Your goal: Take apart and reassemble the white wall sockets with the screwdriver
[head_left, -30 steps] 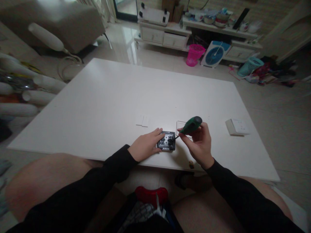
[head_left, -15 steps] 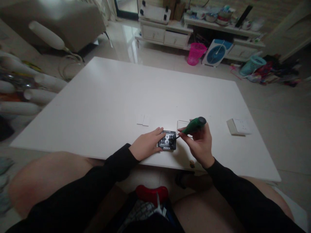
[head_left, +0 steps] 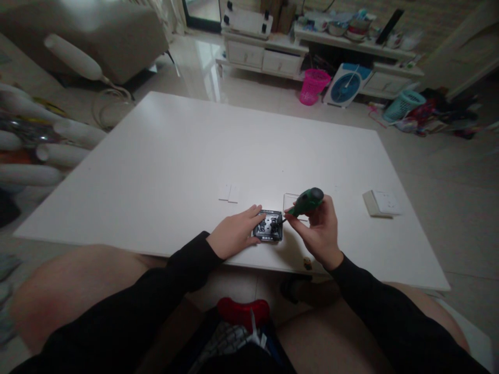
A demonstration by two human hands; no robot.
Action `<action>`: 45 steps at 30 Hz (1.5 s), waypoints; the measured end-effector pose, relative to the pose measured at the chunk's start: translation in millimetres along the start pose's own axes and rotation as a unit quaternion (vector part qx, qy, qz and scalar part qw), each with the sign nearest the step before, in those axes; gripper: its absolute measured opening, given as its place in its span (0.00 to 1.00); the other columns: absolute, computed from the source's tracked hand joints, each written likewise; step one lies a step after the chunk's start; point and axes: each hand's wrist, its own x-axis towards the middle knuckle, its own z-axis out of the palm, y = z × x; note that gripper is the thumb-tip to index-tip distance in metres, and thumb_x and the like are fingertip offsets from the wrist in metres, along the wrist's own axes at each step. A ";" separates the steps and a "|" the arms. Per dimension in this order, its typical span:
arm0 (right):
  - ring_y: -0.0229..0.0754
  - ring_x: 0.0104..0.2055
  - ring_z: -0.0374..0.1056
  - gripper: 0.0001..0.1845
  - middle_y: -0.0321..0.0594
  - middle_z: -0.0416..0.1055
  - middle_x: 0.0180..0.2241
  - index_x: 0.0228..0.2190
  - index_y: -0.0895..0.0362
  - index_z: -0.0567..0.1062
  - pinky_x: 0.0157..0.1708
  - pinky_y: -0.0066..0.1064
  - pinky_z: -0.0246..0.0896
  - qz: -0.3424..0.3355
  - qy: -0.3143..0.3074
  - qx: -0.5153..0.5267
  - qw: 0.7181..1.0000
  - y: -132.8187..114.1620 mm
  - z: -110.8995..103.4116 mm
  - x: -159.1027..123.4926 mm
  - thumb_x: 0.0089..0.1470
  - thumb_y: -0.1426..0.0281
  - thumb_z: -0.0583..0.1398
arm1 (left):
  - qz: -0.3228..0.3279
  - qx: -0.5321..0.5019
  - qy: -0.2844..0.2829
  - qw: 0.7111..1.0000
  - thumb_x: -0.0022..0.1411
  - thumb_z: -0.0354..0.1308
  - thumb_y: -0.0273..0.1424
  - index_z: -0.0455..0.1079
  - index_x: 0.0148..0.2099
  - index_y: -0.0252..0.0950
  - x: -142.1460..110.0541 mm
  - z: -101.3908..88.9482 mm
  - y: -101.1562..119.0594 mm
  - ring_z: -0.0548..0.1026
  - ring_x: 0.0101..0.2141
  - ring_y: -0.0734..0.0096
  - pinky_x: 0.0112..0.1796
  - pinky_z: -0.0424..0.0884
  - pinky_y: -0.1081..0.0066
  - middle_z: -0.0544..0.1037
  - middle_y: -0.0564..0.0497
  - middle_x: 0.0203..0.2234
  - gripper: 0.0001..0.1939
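A black, square wall-switch body (head_left: pixel 268 226) lies on the white table near its front edge. My left hand (head_left: pixel 238 231) grips it from the left, fingers over the top side and thumb along the near side. In my right hand (head_left: pixel 323 231) is a green screwdriver (head_left: pixel 306 202) with a dark end, held slanted. Its thin shaft reaches the right part of the switch body; the exact spot of the tip is too small to make out. Behind the screwdriver lies a thin square frame (head_left: pixel 290 200), partly hidden by my right hand.
Two small white plates (head_left: pixel 228 194) lie left of centre on the white table (head_left: pixel 195 140). A white socket box (head_left: pixel 381 203) stands at the right. A small brownish object (head_left: pixel 307 263) rests at the front edge. Beyond are a pink basket (head_left: pixel 312 88) and a fan (head_left: pixel 346 85).
The screwdriver's handle has shifted slightly left and my right hand has turned a little with it. My left hand and the switch body stay in place.
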 end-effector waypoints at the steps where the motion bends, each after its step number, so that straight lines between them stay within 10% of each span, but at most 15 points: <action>1: 0.44 0.39 0.78 0.25 0.34 0.74 0.40 0.47 0.47 0.68 0.42 0.43 0.79 0.002 0.001 0.003 1.000 -0.8 0.2 0.4 0.50 0.68 0.71 | 0.001 -0.002 0.001 1.000 0.64 0.65 0.32 0.62 0.65 0.39 -0.2 0.3 -0.3 0.64 0.67 0.48 0.60 0.71 0.49 0.64 0.38 0.68 0.30; 23: 0.49 0.38 0.81 0.30 0.31 0.77 0.31 0.49 0.47 0.67 0.44 0.46 0.78 0.015 0.004 -0.006 1.000 -13.8 -1.2 1.7 0.48 0.67 0.74 | -0.006 0.014 -0.006 1.000 0.62 0.66 0.33 0.61 0.66 0.39 0.2 0.7 -0.7 0.68 0.64 0.47 0.58 0.73 0.51 0.63 0.37 0.69 0.32; 45: 0.45 0.45 0.79 0.23 0.38 0.79 0.43 0.51 0.49 0.68 0.43 0.40 0.76 0.017 -0.028 0.042 0.999 -7.3 -0.6 -1.8 0.56 0.69 0.68 | -0.006 0.017 -0.012 1.000 0.63 0.66 0.31 0.60 0.65 0.39 0.0 0.9 0.1 0.64 0.67 0.49 0.60 0.71 0.52 0.63 0.38 0.69 0.31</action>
